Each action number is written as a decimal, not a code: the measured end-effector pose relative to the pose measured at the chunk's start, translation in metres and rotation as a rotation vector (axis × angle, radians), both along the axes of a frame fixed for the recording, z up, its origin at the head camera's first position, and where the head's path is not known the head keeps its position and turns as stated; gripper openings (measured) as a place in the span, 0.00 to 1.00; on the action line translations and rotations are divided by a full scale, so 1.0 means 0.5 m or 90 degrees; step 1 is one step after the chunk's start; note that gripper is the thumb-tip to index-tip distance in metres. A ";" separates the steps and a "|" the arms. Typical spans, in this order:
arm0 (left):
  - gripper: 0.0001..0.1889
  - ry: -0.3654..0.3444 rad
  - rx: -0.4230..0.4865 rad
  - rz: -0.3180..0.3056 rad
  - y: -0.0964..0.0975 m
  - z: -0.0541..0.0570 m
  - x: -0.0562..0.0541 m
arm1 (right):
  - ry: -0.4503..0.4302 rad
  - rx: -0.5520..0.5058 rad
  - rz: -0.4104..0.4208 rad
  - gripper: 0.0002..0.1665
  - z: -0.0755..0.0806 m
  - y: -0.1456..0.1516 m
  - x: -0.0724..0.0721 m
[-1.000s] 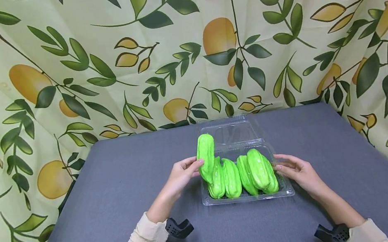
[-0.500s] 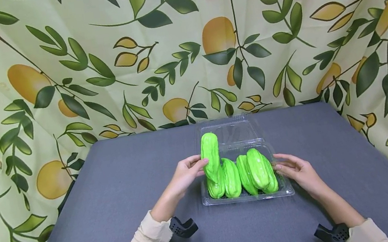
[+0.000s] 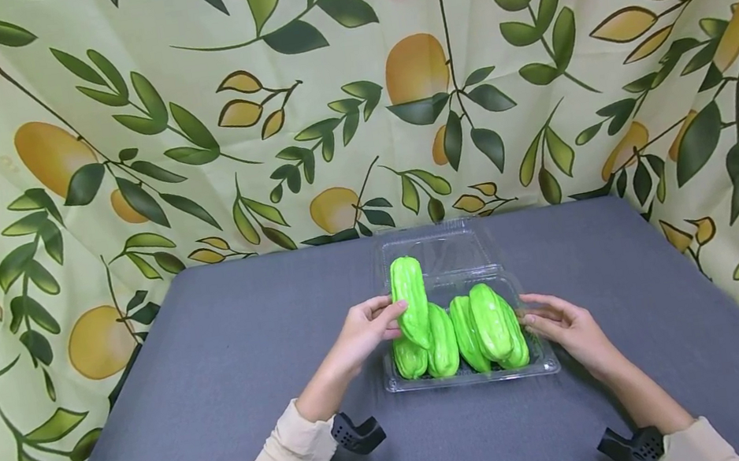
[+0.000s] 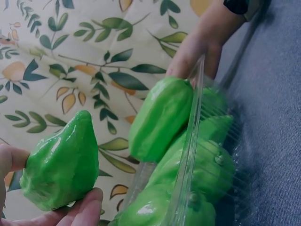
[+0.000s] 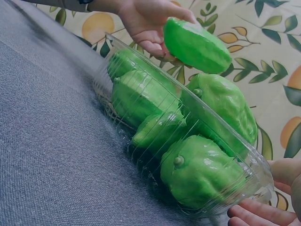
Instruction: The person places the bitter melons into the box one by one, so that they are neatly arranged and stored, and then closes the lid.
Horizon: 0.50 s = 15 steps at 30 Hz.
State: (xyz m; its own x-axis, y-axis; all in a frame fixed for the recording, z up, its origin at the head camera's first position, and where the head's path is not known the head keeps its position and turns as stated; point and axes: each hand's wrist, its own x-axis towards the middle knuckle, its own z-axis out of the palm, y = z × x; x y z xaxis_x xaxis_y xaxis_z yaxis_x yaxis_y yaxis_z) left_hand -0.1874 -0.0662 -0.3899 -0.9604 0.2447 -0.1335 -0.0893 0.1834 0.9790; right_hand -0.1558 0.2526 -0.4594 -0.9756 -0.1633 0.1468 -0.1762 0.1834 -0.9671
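My left hand (image 3: pixel 367 334) pinches a bright green, ridged fruit (image 3: pixel 410 300) between thumb and fingers. It is held upright over the left part of an open clear plastic container (image 3: pixel 470 378), in front of other fruit. The left wrist view shows this held fruit (image 4: pixel 63 165) tapering to a blunt tip. Several similar fruits (image 3: pixel 440 347) lie side by side in the container, one (image 3: pixel 491 321) raised on top at the right. My right hand (image 3: pixel 566 324) holds the container's right end; in the right wrist view its thumb and fingers (image 5: pixel 258 214) meet the corner.
The container's clear lid (image 3: pixel 440 252) lies folded back behind it. A grey cloth (image 3: pixel 244 305) covers the table. A leaf-and-fruit patterned curtain (image 3: pixel 337 108) hangs along the back and sides. Each wrist wears a black camera mount (image 3: pixel 359 433).
My left hand has moved right with the green fruit, from the container's left edge to further over the fruit inside. The right hand and container have stayed in place.
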 end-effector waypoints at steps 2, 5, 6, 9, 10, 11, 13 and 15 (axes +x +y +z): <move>0.26 -0.004 0.005 -0.009 0.003 0.001 0.000 | 0.000 -0.002 0.000 0.26 0.000 0.000 0.000; 0.28 -0.013 0.005 -0.021 0.010 0.003 0.001 | 0.004 -0.006 -0.001 0.26 0.000 0.000 0.000; 0.29 -0.017 0.008 -0.027 0.012 0.003 0.001 | 0.006 -0.007 0.000 0.26 0.000 0.000 -0.001; 0.30 -0.030 0.011 -0.041 0.020 0.002 0.000 | 0.008 -0.008 0.000 0.26 -0.001 0.000 -0.001; 0.30 -0.034 0.012 -0.046 0.022 0.001 0.000 | 0.009 -0.010 0.001 0.26 -0.002 -0.001 -0.001; 0.30 -0.037 0.016 -0.050 0.024 0.000 0.000 | 0.008 -0.012 0.002 0.26 -0.002 -0.001 -0.001; 0.31 -0.042 0.014 -0.056 0.029 -0.002 -0.001 | 0.008 -0.017 0.004 0.26 -0.002 -0.001 -0.001; 0.32 -0.048 0.010 -0.058 0.032 -0.004 -0.003 | 0.007 -0.023 0.006 0.26 -0.003 -0.001 -0.001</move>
State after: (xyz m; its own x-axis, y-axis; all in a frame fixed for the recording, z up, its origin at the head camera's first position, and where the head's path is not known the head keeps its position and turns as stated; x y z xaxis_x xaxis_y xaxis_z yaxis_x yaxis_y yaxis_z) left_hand -0.1889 -0.0501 -0.3918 -0.9213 0.3332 -0.2005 -0.1473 0.1783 0.9729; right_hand -0.1562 0.2522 -0.4608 -0.9722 -0.1670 0.1638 -0.1889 0.1472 -0.9709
